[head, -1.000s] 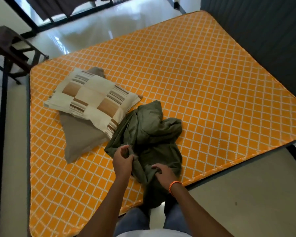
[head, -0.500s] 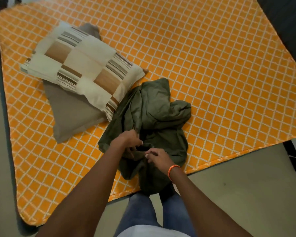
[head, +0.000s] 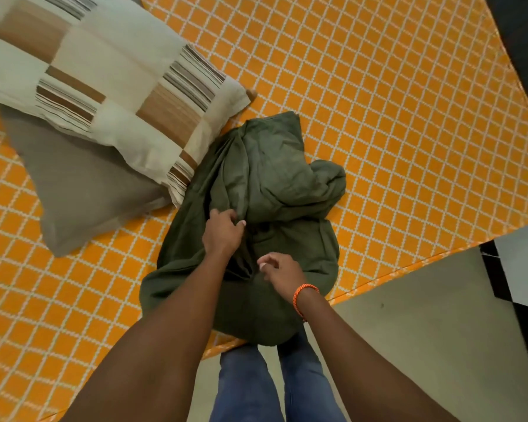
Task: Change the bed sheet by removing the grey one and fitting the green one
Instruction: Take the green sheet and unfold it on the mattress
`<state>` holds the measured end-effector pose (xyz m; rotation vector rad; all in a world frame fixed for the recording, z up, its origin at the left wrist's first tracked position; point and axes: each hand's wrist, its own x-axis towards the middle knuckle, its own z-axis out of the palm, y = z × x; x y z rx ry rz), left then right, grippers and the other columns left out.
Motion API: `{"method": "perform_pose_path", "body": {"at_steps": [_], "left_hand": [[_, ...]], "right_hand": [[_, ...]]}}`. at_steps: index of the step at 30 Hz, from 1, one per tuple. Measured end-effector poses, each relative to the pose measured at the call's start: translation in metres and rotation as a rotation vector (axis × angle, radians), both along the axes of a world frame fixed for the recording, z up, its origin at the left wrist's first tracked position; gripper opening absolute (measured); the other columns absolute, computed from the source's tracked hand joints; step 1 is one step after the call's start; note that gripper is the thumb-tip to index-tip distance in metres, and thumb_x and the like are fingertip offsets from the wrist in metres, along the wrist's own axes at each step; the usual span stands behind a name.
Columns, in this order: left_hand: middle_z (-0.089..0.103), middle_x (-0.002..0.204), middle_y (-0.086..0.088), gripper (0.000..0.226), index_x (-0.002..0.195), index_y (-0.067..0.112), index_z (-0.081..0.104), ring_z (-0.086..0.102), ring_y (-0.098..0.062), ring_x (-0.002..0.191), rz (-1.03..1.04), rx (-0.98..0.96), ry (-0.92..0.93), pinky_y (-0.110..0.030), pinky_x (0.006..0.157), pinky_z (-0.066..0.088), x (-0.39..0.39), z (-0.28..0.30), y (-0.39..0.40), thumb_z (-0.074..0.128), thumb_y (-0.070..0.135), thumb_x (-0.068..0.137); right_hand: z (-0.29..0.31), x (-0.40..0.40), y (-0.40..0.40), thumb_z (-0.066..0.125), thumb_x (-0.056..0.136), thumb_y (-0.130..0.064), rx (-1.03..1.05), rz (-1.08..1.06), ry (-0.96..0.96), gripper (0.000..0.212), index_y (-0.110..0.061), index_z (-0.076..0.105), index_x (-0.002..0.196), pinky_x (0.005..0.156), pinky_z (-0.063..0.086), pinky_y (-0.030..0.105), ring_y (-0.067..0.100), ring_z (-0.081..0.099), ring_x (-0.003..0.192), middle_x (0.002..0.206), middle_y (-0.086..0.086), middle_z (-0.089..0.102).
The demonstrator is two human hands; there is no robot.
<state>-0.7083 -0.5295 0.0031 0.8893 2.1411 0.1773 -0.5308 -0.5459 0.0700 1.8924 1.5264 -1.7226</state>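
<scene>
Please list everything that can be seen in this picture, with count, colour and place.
green sheet: one, dark green, bunched on the mattress near its front edge
mattress: one, orange with white lattice, bare
patterned pillow: one, cream, brown, striped, upper left, lying on the grey pillow
grey pillow: one, grey-brown, left, partly under the patterned pillow
floor: pale grey, lower right
bracelet: one, orange, right wrist
legs: two, blue jeans, bottom centre
left hand: pinching a sheet fold
right hand: fingers loosely curled at the sheet; grip unclear

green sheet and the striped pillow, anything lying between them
Nothing: in the head view the green sheet butts straight against the striped pillow, no gap showing.
</scene>
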Motion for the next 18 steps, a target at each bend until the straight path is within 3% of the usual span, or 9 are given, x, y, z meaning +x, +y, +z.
{"method": "perform_pose_path", "body": {"at_steps": [4, 6, 8, 10, 11, 13, 15, 16, 18], "left_hand": [[0.056, 0.118, 0.000, 0.008, 0.078, 0.028, 0.069, 0.060, -0.016, 0.105, 0.195, 0.245, -0.273, -0.043, 0.092, 0.053, 0.003, -0.002, -0.012, 0.075, 0.030, 0.083], [0.072, 0.109, -0.001, 0.035, 0.100, 0.037, 0.078, 0.064, -0.008, 0.099, 0.287, 0.275, -0.498, -0.041, 0.094, 0.052, 0.003, 0.016, -0.017, 0.073, 0.011, 0.077], [0.074, 0.083, -0.001, 0.085, 0.150, 0.029, 0.055, 0.065, -0.011, 0.072, 0.247, 0.290, -0.649, -0.036, 0.078, 0.053, 0.004, 0.031, -0.026, 0.065, -0.005, 0.073], [0.069, 0.130, -0.003, 0.103, 0.162, 0.038, 0.035, 0.067, -0.025, 0.074, 0.177, 0.309, -0.720, -0.037, 0.072, 0.057, 0.009, 0.048, -0.040, 0.061, -0.009, 0.074], [0.046, 0.158, -0.003, 0.103, 0.162, 0.041, 0.032, 0.067, -0.024, 0.074, 0.155, 0.302, -0.757, -0.036, 0.070, 0.059, 0.015, 0.059, -0.048, 0.060, -0.011, 0.077], [0.019, 0.171, -0.001, 0.093, 0.160, 0.028, 0.040, 0.068, -0.006, 0.079, 0.077, 0.259, -0.820, -0.028, 0.075, 0.058, 0.028, 0.083, -0.065, 0.058, -0.011, 0.078], [0.040, 0.165, -0.010, 0.069, 0.140, -0.019, 0.050, 0.062, 0.016, 0.106, -0.004, 0.209, -0.894, -0.016, 0.089, 0.051, 0.043, 0.103, -0.080, 0.058, -0.011, 0.072], [0.057, 0.152, -0.009, 0.055, 0.118, -0.031, 0.055, 0.059, 0.015, 0.114, -0.031, 0.202, -0.931, -0.015, 0.090, 0.050, 0.051, 0.112, -0.088, 0.057, -0.009, 0.067], [0.077, 0.121, 0.002, 0.023, 0.078, -0.003, 0.073, 0.065, -0.008, 0.111, -0.085, 0.228, -0.950, -0.026, 0.089, 0.050, 0.060, 0.132, -0.101, 0.057, -0.003, 0.062]], "right_hand": [[0.004, -0.002, -0.002, 0.060, 0.098, -0.020, 0.037, -0.034, -0.007, 0.017, -0.021, 0.076, 0.105, 0.085, 0.058, 0.034, 0.016, 0.071, 0.092, 0.098, -0.002, 0.075], [0.010, -0.008, 0.003, 0.060, 0.098, -0.020, 0.167, -0.056, -0.005, 0.018, -0.024, 0.074, 0.109, 0.089, 0.057, 0.036, 0.011, 0.068, 0.095, 0.103, -0.005, 0.074], [0.021, -0.015, 0.013, 0.059, 0.101, -0.022, 0.332, -0.127, 0.002, 0.023, -0.024, 0.069, 0.121, 0.093, 0.055, 0.032, 0.004, 0.064, 0.100, 0.116, -0.004, 0.068], [0.033, -0.023, 0.025, 0.062, 0.101, -0.030, 0.408, -0.222, 0.049, 0.036, -0.025, 0.060, 0.136, 0.095, 0.053, 0.028, 0.002, 0.062, 0.107, 0.128, -0.005, 0.061], [0.039, -0.026, 0.030, 0.064, 0.099, -0.035, 0.399, -0.256, 0.076, 0.044, -0.026, 0.054, 0.142, 0.097, 0.052, 0.028, 0.004, 0.061, 0.112, 0.133, -0.007, 0.057], [0.050, -0.034, 0.040, 0.070, 0.095, -0.042, 0.352, -0.305, 0.101, 0.062, -0.026, 0.045, 0.150, 0.104, 0.046, 0.030, 0.008, 0.055, 0.123, 0.139, -0.009, 0.052], [0.055, -0.039, 0.051, 0.077, 0.090, -0.038, 0.331, -0.398, 0.066, 0.078, -0.021, 0.038, 0.155, 0.110, 0.043, 0.034, 0.012, 0.051, 0.128, 0.138, -0.007, 0.050], [0.056, -0.038, 0.057, 0.081, 0.086, -0.034, 0.336, -0.479, 0.025, 0.085, -0.017, 0.035, 0.156, 0.112, 0.043, 0.037, 0.017, 0.053, 0.130, 0.139, -0.003, 0.051], [0.060, -0.030, 0.066, 0.086, 0.080, -0.026, 0.291, -0.685, -0.058, 0.090, -0.009, 0.036, 0.153, 0.113, 0.044, 0.043, 0.031, 0.055, 0.133, 0.145, 0.012, 0.054]]}}
